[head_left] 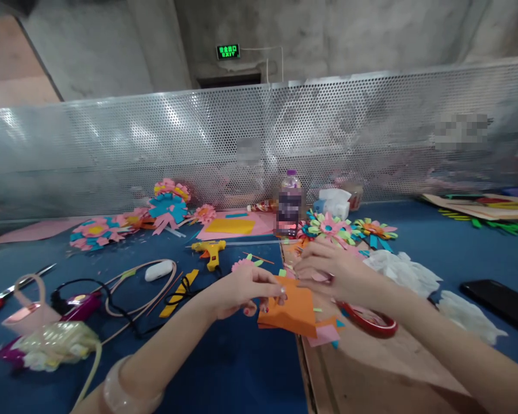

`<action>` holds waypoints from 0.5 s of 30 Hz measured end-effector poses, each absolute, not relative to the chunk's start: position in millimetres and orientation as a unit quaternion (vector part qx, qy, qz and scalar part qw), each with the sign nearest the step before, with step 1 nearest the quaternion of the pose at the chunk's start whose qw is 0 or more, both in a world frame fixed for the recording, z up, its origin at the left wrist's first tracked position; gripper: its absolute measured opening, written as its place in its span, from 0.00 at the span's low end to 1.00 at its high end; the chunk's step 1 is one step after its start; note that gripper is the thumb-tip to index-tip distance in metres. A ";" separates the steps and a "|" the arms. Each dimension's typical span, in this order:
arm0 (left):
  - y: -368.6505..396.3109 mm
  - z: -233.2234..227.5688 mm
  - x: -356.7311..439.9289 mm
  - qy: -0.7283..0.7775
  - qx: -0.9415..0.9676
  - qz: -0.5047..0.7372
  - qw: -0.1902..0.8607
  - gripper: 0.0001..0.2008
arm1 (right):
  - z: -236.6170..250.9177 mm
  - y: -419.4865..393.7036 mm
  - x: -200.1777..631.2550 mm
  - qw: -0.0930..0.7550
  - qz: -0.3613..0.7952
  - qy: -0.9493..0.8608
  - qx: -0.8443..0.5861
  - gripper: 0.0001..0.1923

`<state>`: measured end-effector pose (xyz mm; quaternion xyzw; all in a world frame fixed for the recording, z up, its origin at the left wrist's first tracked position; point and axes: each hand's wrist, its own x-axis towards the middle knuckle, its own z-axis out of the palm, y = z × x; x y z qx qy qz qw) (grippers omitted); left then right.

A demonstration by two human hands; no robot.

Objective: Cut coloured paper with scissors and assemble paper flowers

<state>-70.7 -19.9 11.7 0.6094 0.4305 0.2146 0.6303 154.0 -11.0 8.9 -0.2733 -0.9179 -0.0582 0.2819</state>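
1. Orange folded paper sheet (pixel 294 310) sits pinched at its upper left edge by the left hand (pixel 242 290), fingertips (pixel 280 292) closed narrow on it, painted nails showing.
2. Right hand (pixel 332 273) hovers just above the sheet's top edge, fingers (pixel 304 270) curled and drawn close together; whether they grip anything, I cannot tell.
3. Under the sheet, small pink and blue paper scraps (pixel 326 333) peek out on a brown cardboard board (pixel 371 368).
4. Just beyond the right wrist lies a red tape roll (pixel 371 322), and farther right crumpled white tissue (pixel 403 270) and a black phone (pixel 501 299).
5. Beyond the left fingers, a yellow glue gun (pixel 210 253) rests on the blue table cover (pixel 242 368); a plastic bottle (pixel 290 207) stands behind.
6. Colourful paper flowers (pixel 332 227) cluster just past the right fingertips.
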 end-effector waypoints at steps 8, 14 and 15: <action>-22.7 12.5 -71.8 0.452 0.659 0.144 0.584 0.09 | 22.1 1.4 161.0 0.222 0.122 -0.935 -0.249 0.11; -25.0 16.5 -72.5 0.439 0.689 0.085 0.570 0.11 | 9.8 -0.4 147.0 0.157 0.143 -0.949 -0.231 0.12; -25.4 17.0 -72.8 0.442 0.694 0.084 0.562 0.11 | 9.2 -0.7 147.2 0.153 0.153 -0.948 -0.235 0.11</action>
